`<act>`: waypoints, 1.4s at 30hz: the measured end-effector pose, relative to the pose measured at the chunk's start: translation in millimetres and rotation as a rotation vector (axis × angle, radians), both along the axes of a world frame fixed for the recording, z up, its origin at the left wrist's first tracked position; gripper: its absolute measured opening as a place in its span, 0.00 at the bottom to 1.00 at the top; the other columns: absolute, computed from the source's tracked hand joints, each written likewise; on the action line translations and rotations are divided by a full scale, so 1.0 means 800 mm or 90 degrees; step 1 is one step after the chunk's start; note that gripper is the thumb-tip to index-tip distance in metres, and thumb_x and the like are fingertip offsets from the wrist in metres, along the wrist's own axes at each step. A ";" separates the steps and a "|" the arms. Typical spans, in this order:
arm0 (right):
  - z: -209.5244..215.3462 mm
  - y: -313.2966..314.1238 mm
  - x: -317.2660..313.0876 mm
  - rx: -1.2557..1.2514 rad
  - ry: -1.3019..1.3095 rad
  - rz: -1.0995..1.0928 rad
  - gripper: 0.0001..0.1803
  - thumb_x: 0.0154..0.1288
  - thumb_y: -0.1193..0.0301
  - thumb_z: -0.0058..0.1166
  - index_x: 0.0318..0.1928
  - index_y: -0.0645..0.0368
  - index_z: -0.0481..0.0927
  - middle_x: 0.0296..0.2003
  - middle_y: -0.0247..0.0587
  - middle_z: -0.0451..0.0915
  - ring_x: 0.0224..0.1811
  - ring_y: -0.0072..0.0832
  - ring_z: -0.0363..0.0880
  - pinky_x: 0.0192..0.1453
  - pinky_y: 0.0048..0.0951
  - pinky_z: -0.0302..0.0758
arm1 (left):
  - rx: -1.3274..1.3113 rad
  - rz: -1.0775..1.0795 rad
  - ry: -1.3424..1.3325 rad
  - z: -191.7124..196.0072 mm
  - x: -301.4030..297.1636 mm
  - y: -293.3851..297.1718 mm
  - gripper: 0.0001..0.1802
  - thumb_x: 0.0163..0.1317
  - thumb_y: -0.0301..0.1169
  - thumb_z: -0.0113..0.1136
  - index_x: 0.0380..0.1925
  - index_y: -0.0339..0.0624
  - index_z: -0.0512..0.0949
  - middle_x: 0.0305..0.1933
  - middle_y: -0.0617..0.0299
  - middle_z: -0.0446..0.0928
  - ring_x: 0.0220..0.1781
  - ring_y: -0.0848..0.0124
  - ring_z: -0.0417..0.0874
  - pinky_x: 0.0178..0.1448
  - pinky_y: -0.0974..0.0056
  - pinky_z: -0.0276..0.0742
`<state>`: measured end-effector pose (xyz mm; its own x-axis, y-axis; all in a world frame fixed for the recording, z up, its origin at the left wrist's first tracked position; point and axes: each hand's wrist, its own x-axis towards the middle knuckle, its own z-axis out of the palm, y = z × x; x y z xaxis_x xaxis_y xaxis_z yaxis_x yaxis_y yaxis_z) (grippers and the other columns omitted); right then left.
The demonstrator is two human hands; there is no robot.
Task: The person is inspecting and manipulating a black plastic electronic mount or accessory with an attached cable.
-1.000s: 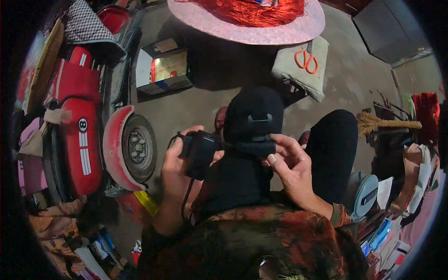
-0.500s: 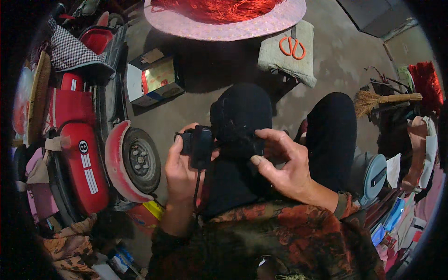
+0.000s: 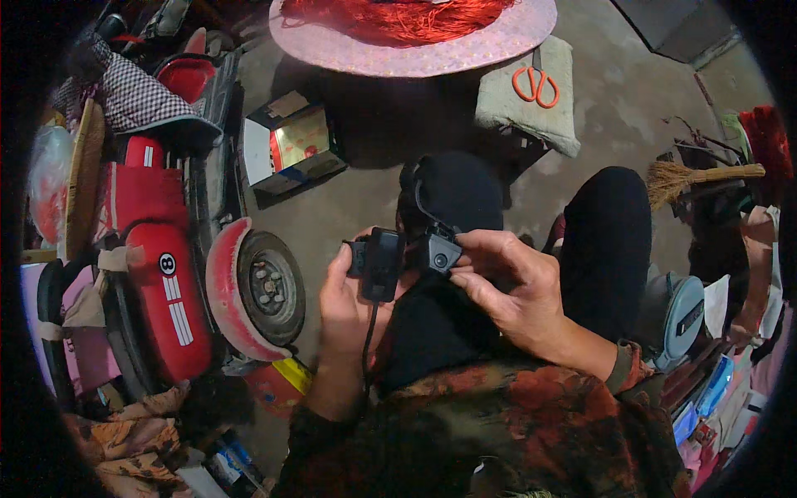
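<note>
My left hand [image 3: 342,303] is closed around a black box-shaped device [image 3: 383,266], from which a thin black cable runs down past my wrist. Between the thumb and fingers of my right hand [image 3: 527,290] is a small black camera [image 3: 440,252] with a round lens facing up toward me. A dark cable [image 3: 421,187] curves up from it over my black-clad knee [image 3: 465,187]. The two devices are side by side, a small gap apart, above my lap.
Ahead stands a round pink tray [image 3: 407,62] with red strands. Orange-handled scissors [image 3: 537,87] lie on a cloth-covered stool [image 3: 498,108]. An open carton [image 3: 259,153] and a red ride-on vehicle [image 3: 170,324] are on the left; a straw broom [image 3: 697,174] and a lidded grey-blue container [image 3: 682,319] on the right.
My right thumb and fingers, apart before, have come together on the small camera, which now shows clearly against my knee. The whole view has shifted slightly.
</note>
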<state>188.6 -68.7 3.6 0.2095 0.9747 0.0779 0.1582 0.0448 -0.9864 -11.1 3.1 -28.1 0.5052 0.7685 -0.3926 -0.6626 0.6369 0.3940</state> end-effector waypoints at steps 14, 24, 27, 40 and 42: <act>-0.003 -0.007 -0.005 0.008 0.035 -0.021 0.25 0.54 0.81 0.68 0.52 0.66 0.74 0.39 0.42 0.84 0.43 0.26 0.85 0.46 0.27 0.83 | 0.001 0.033 0.044 0.005 0.006 -0.017 0.23 0.75 0.44 0.34 0.59 0.42 0.69 0.55 0.52 0.76 0.61 0.56 0.76 0.66 0.43 0.69; -0.003 -0.009 -0.008 0.011 -0.023 -0.093 0.30 0.47 0.73 0.76 0.51 0.63 0.75 0.37 0.37 0.82 0.39 0.20 0.82 0.44 0.22 0.80 | 0.047 0.060 0.030 0.010 0.016 -0.036 0.24 0.74 0.45 0.36 0.60 0.41 0.65 0.57 0.49 0.75 0.57 0.56 0.78 0.64 0.46 0.72; -0.008 -0.007 -0.004 -0.008 0.039 -0.102 0.29 0.50 0.74 0.74 0.52 0.64 0.74 0.37 0.36 0.81 0.38 0.19 0.79 0.43 0.22 0.78 | 0.061 0.038 0.053 0.023 0.022 -0.042 0.24 0.74 0.45 0.37 0.61 0.41 0.64 0.57 0.47 0.74 0.56 0.56 0.78 0.62 0.48 0.75; -0.006 0.003 0.020 -0.191 0.506 -0.032 0.23 0.71 0.65 0.52 0.61 0.64 0.68 0.51 0.39 0.78 0.48 0.23 0.78 0.53 0.31 0.80 | 0.122 -0.045 0.109 0.053 0.023 -0.035 0.27 0.73 0.47 0.41 0.63 0.40 0.60 0.57 0.41 0.73 0.59 0.53 0.78 0.56 0.49 0.81; -0.007 0.003 0.020 -0.200 0.506 -0.030 0.23 0.71 0.65 0.52 0.61 0.63 0.69 0.50 0.39 0.78 0.48 0.23 0.78 0.52 0.31 0.80 | 0.118 -0.050 0.106 0.051 0.021 -0.035 0.28 0.72 0.47 0.42 0.63 0.39 0.59 0.57 0.41 0.73 0.58 0.53 0.79 0.53 0.50 0.82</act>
